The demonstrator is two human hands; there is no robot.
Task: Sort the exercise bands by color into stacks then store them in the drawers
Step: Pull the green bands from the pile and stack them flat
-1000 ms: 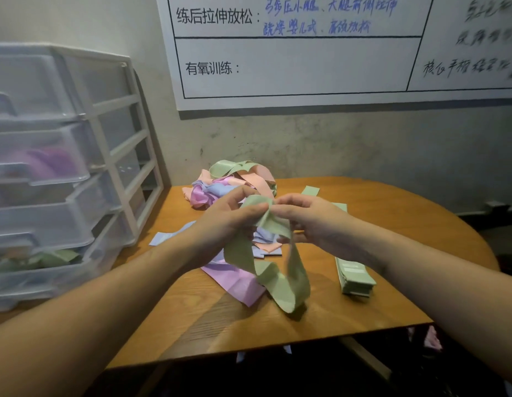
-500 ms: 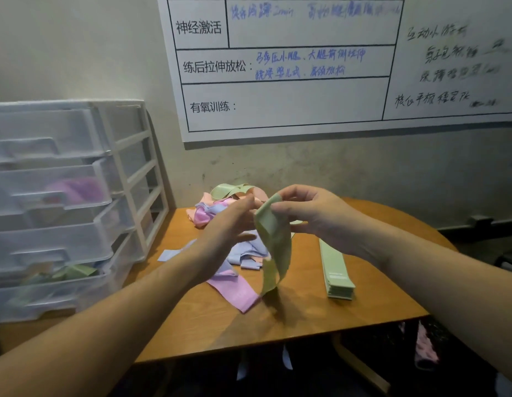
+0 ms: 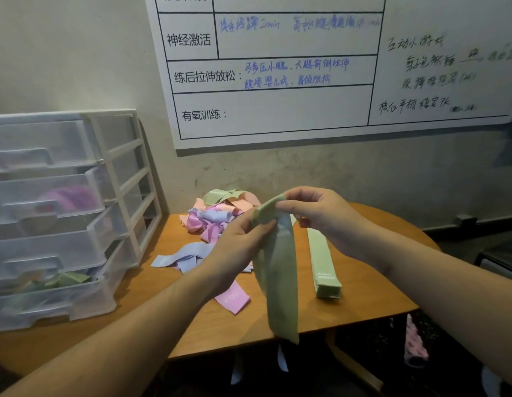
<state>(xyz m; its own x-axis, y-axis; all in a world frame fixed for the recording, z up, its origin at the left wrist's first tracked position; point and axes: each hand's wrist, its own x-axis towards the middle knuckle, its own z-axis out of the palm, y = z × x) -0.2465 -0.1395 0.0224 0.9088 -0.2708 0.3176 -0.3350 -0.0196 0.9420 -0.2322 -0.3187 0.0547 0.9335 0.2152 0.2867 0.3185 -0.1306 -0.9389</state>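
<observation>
Item in hand: one green band (image 3: 279, 282), held above the table (image 3: 363, 296) and hanging limp past its near edge; the left hand (image 3: 237, 247) pinches it just below the top fold, and the right hand (image 3: 320, 216) pinches the top end between thumb and fingers. Judged stage: straightening this band for stacking. Just beside it, to the right: a green stack (image 3: 323, 265), neatly squared, the only finished-looking stack on the table. Under the left hand: a pink band (image 3: 233, 300) lying flat and loose lavender bands (image 3: 186, 256), not stacked. Farther back, near the wall: an unsorted heap (image 3: 220, 213) of pink, peach, lavender and green bands, so most sorting remains. Far left: a clear drawer unit (image 3: 63, 213), drawers seemingly pushed in; something purple shows through one upper drawer and green and peach pieces through a lower one, so some storing looks done. On the wall: a whiteboard (image 3: 277, 110) with handwriting.
</observation>
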